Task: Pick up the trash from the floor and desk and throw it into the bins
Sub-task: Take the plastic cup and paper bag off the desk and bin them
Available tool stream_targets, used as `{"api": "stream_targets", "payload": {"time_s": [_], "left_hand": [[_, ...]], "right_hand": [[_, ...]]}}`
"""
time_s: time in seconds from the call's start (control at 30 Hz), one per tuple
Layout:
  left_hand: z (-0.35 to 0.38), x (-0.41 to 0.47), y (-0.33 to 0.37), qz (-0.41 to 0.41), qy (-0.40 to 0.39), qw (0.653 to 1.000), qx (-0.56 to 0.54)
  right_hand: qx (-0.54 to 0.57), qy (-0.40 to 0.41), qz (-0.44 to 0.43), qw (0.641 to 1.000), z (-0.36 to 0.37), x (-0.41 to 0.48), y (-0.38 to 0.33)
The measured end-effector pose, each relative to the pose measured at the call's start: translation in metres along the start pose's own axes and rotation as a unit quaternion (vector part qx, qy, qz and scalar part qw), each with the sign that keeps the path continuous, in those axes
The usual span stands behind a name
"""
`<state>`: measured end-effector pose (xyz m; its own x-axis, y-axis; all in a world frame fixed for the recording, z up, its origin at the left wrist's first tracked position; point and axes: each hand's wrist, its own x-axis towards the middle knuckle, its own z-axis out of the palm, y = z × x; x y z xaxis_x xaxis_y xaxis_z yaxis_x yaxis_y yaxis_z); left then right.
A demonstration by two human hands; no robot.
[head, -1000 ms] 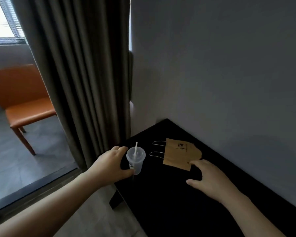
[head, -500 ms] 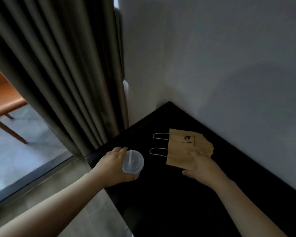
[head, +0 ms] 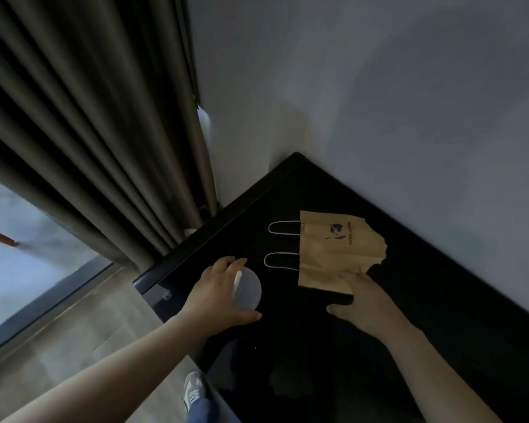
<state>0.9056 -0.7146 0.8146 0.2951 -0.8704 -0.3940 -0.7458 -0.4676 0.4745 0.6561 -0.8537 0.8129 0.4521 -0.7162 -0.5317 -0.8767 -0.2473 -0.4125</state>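
The cup (head: pixel 248 290) is held in the left hand (head: pixel 217 297), with the fingers curled over its far side, the thumb round its near side and the straw (head: pixel 236 283) leaning toward the palm. The bag (head: pixel 333 251) lies flat on the desk (head: pixel 348 377) just beyond the right hand (head: pixel 370 303). That hand's fingers are laid fairly straight on the bag's near corner and its thumb is spread wide on the bare top toward the left hand, so no pinch is seen yet. The handles (head: pixel 283 228) point toward the left hand, just beyond the cup. The step in hand is judged to be the taking of both pieces off the desk. The cup is best kept upright (whether any liquid is left inside cannot be told) and gripped by its wall rather than its top. Thin paper on a smooth top offers little to grab, so the bag is probably better raised by working the fingertips under the near corner and closing the thumb onto it. Dragging it flat is the poorer way. No bin is in view.
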Motion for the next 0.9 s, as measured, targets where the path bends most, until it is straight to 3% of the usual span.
{"api": "stream_targets", "payload": {"time_s": [0.23,0.63,0.9], "left_hand": [[-0.011,0.043,0.017,-0.028,0.001,0.999,-0.032],[-0.011,0.082,0.013,-0.088,-0.008,0.995,-0.054],[-0.013,0.086,0.022,-0.065,-0.016,0.997,-0.026]], "right_hand": [[-0.034,0.011,-0.002,0.999,-0.01,0.042,0.007],[-0.227,-0.085,-0.011,0.97,-0.021,0.151,0.022],[-0.25,-0.113,-0.01,0.962,-0.022,0.183,0.031]]}}
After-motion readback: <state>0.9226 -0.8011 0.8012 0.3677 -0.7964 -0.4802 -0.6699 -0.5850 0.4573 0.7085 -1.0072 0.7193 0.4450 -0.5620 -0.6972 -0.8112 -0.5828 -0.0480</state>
